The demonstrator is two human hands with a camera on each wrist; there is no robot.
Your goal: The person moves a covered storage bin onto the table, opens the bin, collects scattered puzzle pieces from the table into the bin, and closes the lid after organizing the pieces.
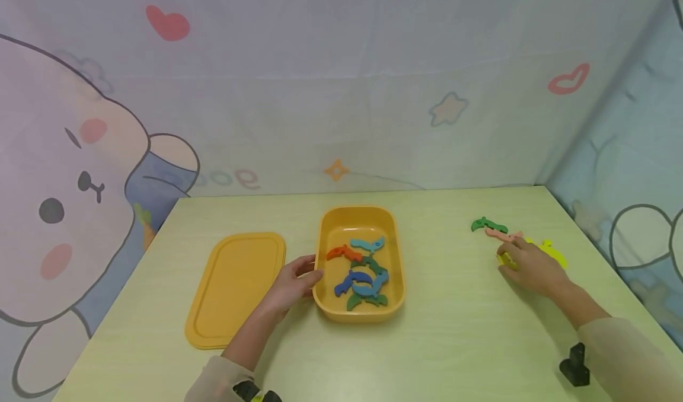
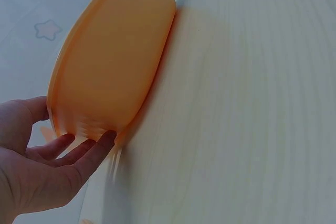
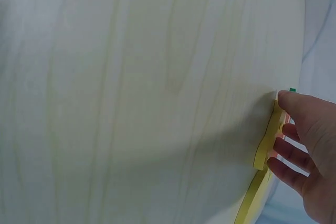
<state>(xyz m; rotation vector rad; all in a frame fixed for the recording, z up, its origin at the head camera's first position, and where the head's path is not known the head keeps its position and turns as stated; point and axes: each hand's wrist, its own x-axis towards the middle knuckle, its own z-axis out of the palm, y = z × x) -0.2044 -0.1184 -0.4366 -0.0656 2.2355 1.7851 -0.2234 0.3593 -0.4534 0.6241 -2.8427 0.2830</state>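
Bin 9 o'clock: left hand is holding wall | 3 o'clock: right hand is touching yellow toy piece, part-curled, grip unclear | risk: dragging close-lying pink piece

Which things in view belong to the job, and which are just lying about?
Apparently in the job:
yellow tub, held by the left hand
coloured pieces inside it
yellow pieces at the right hand
green piece and pink piece nearby

Apparently outside it:
flat yellow lid, untouched
printed backdrop

On the worktop, a tray with toy pieces inside stands centrally; a lid lies to its left, loose pieces well to its right
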